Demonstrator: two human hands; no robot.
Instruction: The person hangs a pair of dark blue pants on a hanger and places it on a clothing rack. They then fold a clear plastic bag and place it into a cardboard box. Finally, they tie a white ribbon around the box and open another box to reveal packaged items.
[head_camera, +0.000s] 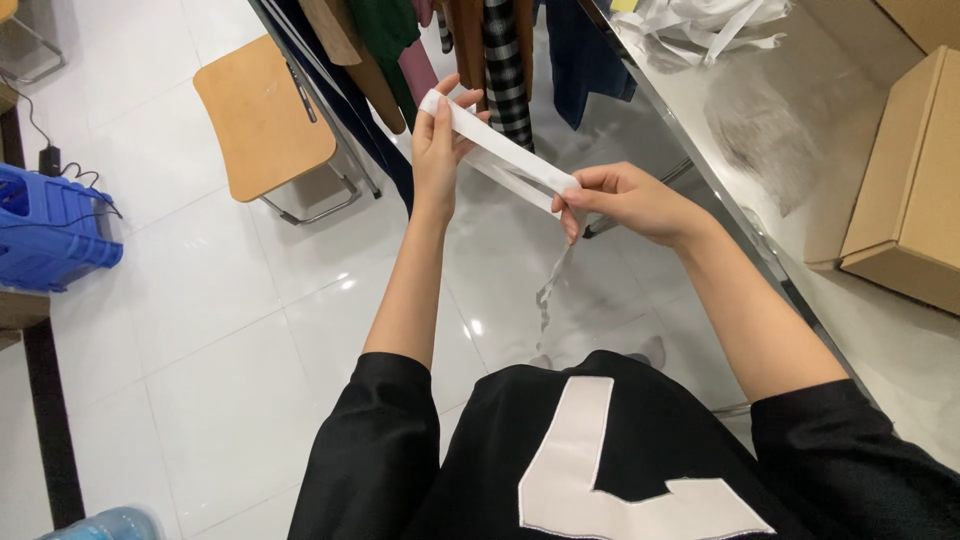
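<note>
Nearest to you is your black short-sleeved top with its white appliqué shape (590, 470); beyond it both forearms reach out over the glossy white tiled floor (230, 330); between your 2 hands a flat white fabric strap (505, 155) runs taut, folded over on itself so that 2 layers lie nearly together; judged from this, the doubling-up looks begun but not finished, since a loose tail of the strap hangs down below your right hand towards the floor.

Your right hand (625, 200) pinches the near end of the strap, thumb and fingers closed tight on the fold; your left hand (437, 145) holds the far end higher up, thumb and fingertips closed on the strap, the other fingers loosely curled.

Further off, a wooden-seated metal chair (262, 120) stands to the left; a blue plastic crate (50, 225) sits beyond it; hanging garments (500, 50) fill the top; a steel table (800, 160) on the right carries a brown cardboard box (910, 190) and a heap of white straps (700, 25).
</note>
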